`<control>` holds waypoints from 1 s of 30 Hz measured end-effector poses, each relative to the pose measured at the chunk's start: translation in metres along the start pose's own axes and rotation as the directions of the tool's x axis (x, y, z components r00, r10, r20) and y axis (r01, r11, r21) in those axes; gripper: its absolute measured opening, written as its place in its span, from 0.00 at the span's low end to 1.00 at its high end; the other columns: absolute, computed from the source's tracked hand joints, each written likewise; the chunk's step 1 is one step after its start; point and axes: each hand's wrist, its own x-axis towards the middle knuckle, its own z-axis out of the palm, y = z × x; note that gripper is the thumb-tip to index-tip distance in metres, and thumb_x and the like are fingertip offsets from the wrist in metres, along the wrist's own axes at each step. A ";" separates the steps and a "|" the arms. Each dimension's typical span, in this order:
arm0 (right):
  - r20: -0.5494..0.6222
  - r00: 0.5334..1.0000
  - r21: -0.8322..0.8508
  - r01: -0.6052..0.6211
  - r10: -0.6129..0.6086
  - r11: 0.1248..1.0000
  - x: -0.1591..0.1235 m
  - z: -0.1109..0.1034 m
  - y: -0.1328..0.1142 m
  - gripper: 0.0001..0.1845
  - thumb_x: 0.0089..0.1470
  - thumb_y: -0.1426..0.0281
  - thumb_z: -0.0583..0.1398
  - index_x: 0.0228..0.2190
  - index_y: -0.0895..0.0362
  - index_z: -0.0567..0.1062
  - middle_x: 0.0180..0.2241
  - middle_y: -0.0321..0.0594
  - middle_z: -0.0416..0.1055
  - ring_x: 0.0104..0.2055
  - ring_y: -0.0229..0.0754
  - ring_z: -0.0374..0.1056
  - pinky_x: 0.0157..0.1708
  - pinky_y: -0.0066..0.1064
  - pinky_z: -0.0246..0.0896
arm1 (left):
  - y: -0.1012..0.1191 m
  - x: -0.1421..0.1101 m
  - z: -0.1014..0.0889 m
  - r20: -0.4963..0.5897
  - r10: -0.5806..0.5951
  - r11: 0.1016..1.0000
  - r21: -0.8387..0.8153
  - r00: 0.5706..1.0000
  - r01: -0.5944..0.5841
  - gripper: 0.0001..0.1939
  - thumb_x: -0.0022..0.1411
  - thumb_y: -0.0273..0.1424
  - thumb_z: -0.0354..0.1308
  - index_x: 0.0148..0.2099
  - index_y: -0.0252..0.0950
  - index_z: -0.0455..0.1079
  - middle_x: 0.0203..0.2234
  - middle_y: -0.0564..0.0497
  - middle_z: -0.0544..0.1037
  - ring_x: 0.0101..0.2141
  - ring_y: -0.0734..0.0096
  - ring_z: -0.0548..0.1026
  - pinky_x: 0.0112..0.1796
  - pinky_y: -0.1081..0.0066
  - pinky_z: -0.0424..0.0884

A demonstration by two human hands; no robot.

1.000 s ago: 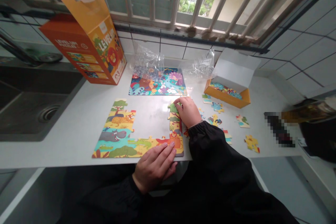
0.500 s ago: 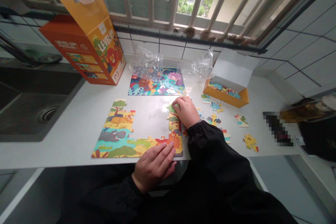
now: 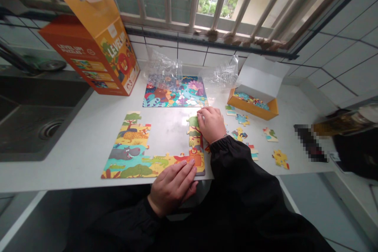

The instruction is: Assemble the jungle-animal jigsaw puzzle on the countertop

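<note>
Puzzle (image 3: 127,152) likely light, stiff; hold edges. Left hand (image 3: 173,187) flat on it; right hand (image 3: 211,124) touching, grip unclear.

The colourful animal puzzle (image 3: 126,153) lies flat, U-shaped, its lower edge under the left fingers (image 3: 177,177), right column touching the right fingers (image 3: 202,118).

Dark sink (image 3: 23,128), barred window (image 3: 195,0), tiled wall (image 3: 348,57)
</note>
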 end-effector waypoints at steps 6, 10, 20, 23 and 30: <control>0.044 0.989 -0.153 -0.132 0.140 0.979 -0.005 -0.004 -0.008 0.18 0.75 0.58 0.55 0.49 0.50 0.83 0.60 0.44 0.78 0.60 0.55 0.69 0.55 0.47 0.62 | -0.001 0.000 -0.001 0.003 0.001 1.000 -0.008 1.000 -0.001 0.18 0.70 0.34 0.68 0.60 0.38 0.80 0.59 0.51 0.84 0.54 0.61 0.84 0.54 0.62 0.77; 0.053 0.982 -0.222 -0.165 0.181 0.961 -0.008 -0.010 -0.013 0.20 0.76 0.57 0.54 0.50 0.51 0.82 0.59 0.46 0.78 0.59 0.55 0.69 0.54 0.47 0.64 | -0.001 0.000 -0.001 -0.004 0.010 1.000 -0.012 1.000 -0.010 0.19 0.70 0.34 0.68 0.61 0.38 0.79 0.58 0.49 0.85 0.53 0.60 0.84 0.54 0.62 0.77; -0.119 0.921 -0.293 -0.390 0.371 0.873 -0.049 -0.072 0.083 0.21 0.70 0.63 0.56 0.56 0.57 0.81 0.61 0.57 0.76 0.61 0.61 0.70 0.59 0.52 0.67 | -0.001 0.002 -0.002 -0.004 0.013 1.000 0.000 1.000 -0.013 0.18 0.71 0.34 0.68 0.60 0.39 0.79 0.58 0.50 0.85 0.53 0.60 0.84 0.53 0.62 0.77; -0.213 0.819 -0.325 -0.574 0.533 0.752 -0.069 -0.093 0.137 0.25 0.64 0.62 0.61 0.59 0.58 0.80 0.56 0.64 0.77 0.58 0.66 0.73 0.55 0.56 0.70 | 0.000 0.003 -0.003 -0.004 0.014 1.000 0.004 1.000 -0.014 0.17 0.70 0.34 0.68 0.59 0.39 0.80 0.58 0.50 0.85 0.53 0.60 0.84 0.52 0.62 0.77; -0.171 0.789 -0.271 -0.614 0.590 0.742 -0.102 -0.107 0.201 0.29 0.59 0.58 0.64 0.58 0.57 0.79 0.47 0.58 0.82 0.49 0.61 0.79 0.51 0.51 0.73 | 0.000 0.004 -0.003 0.007 0.012 1.000 0.003 1.000 -0.012 0.18 0.70 0.34 0.69 0.60 0.39 0.80 0.59 0.50 0.84 0.53 0.60 0.84 0.53 0.61 0.77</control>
